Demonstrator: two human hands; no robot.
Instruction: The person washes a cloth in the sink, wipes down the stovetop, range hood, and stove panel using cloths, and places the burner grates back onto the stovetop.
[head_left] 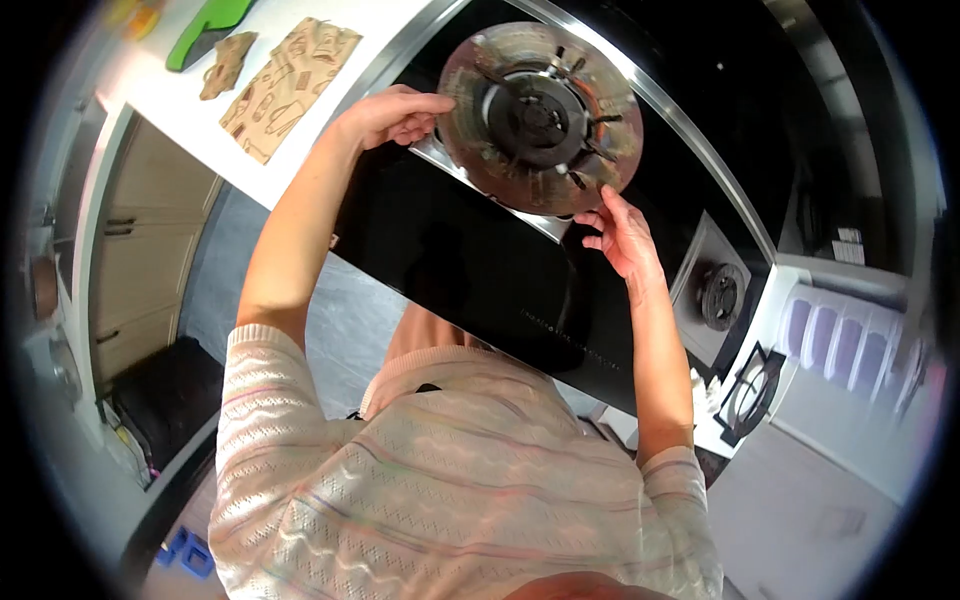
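A round, stained metal drip pan lies between my two hands, over the black glass cooktop. Through its open middle shows a dark burner, with several black prongs around it. My left hand pinches the pan's left rim, its other fingers curled beneath. On the near right edge, my right hand grips the rim with thumb and fingers. Part of a shiny square metal plate shows below the pan. How high the pan is above the plate I cannot tell.
A second burner sits on the cooktop's right. A black pan support stands beyond it, near a compartmented plastic holder. On the white counter are a patterned cloth, a crumpled brown cloth and a green board.
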